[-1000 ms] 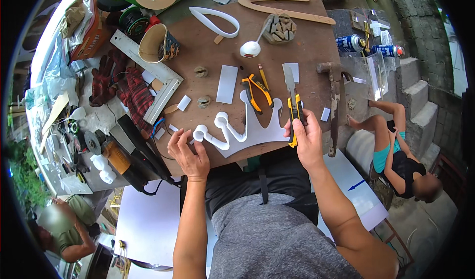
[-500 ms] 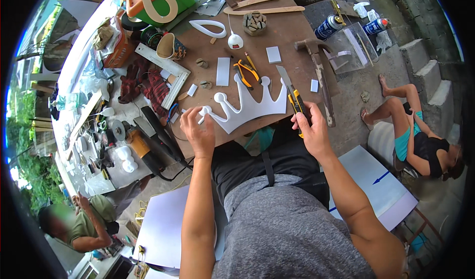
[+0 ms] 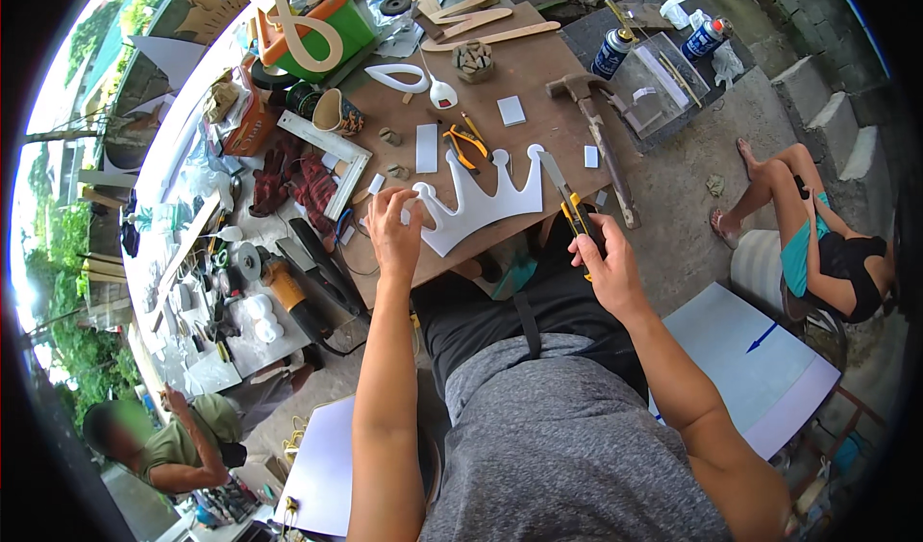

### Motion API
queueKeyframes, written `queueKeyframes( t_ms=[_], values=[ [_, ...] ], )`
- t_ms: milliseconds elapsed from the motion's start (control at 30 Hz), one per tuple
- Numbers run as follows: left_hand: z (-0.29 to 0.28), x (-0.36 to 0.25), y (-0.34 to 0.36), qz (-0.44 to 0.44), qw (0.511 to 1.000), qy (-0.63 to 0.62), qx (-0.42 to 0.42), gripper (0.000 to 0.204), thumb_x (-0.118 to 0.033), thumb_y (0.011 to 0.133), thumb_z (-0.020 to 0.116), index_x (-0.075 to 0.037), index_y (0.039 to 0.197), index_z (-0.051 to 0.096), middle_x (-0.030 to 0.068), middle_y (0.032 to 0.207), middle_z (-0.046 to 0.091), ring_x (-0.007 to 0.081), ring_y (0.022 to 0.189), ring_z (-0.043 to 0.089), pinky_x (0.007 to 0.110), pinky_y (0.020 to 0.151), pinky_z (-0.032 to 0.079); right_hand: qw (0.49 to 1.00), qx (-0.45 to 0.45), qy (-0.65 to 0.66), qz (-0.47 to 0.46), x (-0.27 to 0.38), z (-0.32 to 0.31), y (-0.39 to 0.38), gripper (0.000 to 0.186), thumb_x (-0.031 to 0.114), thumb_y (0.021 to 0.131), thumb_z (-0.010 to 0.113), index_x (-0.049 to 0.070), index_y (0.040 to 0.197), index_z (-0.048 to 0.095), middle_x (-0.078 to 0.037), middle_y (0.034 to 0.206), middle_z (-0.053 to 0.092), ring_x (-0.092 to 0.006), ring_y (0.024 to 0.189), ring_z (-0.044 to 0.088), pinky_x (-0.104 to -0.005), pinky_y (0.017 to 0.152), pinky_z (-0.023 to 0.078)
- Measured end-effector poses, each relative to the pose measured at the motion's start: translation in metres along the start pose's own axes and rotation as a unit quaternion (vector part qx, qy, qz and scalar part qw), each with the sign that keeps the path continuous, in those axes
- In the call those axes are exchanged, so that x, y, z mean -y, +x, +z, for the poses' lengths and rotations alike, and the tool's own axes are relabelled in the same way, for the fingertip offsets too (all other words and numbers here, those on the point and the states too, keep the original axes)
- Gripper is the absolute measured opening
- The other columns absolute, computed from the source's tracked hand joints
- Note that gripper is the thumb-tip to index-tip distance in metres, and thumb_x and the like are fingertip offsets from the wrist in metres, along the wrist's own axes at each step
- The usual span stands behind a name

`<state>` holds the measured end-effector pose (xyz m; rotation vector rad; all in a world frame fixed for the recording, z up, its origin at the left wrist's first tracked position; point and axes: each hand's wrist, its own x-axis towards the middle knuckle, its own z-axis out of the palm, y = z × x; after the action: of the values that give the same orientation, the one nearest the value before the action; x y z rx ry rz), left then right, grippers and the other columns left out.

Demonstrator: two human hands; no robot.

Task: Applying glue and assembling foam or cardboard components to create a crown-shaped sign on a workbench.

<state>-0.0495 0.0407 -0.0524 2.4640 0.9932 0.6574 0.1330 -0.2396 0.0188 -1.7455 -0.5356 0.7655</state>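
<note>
A white crown-shaped cutout (image 3: 481, 211) lies at the table's near edge, its ball-tipped points facing away from me. My left hand (image 3: 394, 234) is at its left end, fingers curled in a pinch around the leftmost point, which they mostly hide. My right hand (image 3: 611, 265) grips a yellow-and-black utility knife (image 3: 577, 217). The knife's long blade is out, pointing up and left beside the crown's right point. Just beyond the crown are orange-handled pliers (image 3: 465, 148), a pencil (image 3: 473, 125) and a white rectangular piece (image 3: 426, 148).
A claw hammer (image 3: 598, 143) lies to the right, near spray cans (image 3: 611, 54). At left are a metal square (image 3: 336, 167), a paper cup (image 3: 338, 111), red gloves (image 3: 312, 182) and an angle grinder (image 3: 279, 278). One person (image 3: 192, 436) is at lower left; another (image 3: 827, 254) sits at right.
My view has shifted slightly, moving the table things leftward. My left fingers have closed in nearer the crown's end, and the small white strip seen by them no longer shows. The knife stays gripped.
</note>
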Motion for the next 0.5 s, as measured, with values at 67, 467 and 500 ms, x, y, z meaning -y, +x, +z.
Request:
queueKeyframes(
  t_ms=[67,467,500],
  values=[
    [0.0002,0.0005,0.0003,0.003,1.000,0.008,-0.006,0.021,-0.013,0.085,0.073,-0.014,0.106,0.071,0.0031,0.113,0.064,0.0266,0.110,0.058,0.043,0.097,0.041,1.000,0.000,0.001,-0.003,0.0006,-0.0013,-0.0015,0.032,0.021,0.105,0.058,-0.004,0.124,0.055,-0.009,0.089,0.068,-0.0147,0.074,0.067,-0.0294,0.069,0.054],
    [-0.0010,-0.0012,-0.0005,0.010,1.000,0.018,-0.005,0.018,-0.013,0.083,0.073,-0.016,0.102,0.072,0.0017,0.112,0.064,0.0255,0.109,0.058,0.043,0.097,0.040,1.000,-0.003,0.000,-0.014,-0.0042,-0.0032,-0.0002,0.031,0.021,0.104,0.058,-0.003,0.124,0.055,-0.009,0.087,0.069,-0.0146,0.072,0.067,-0.0301,0.069,0.055],
    [-0.0015,-0.0011,-0.0010,0.012,1.000,0.023,-0.005,0.018,-0.013,0.083,0.073,-0.016,0.101,0.072,0.0018,0.111,0.064,0.0255,0.109,0.058,0.043,0.096,0.040,1.000,-0.004,-0.005,-0.013,-0.0030,-0.0025,0.0017,0.031,0.021,0.104,0.059,-0.002,0.124,0.055,-0.009,0.086,0.069,-0.0142,0.071,0.067,-0.0303,0.069,0.055]
  ],
)
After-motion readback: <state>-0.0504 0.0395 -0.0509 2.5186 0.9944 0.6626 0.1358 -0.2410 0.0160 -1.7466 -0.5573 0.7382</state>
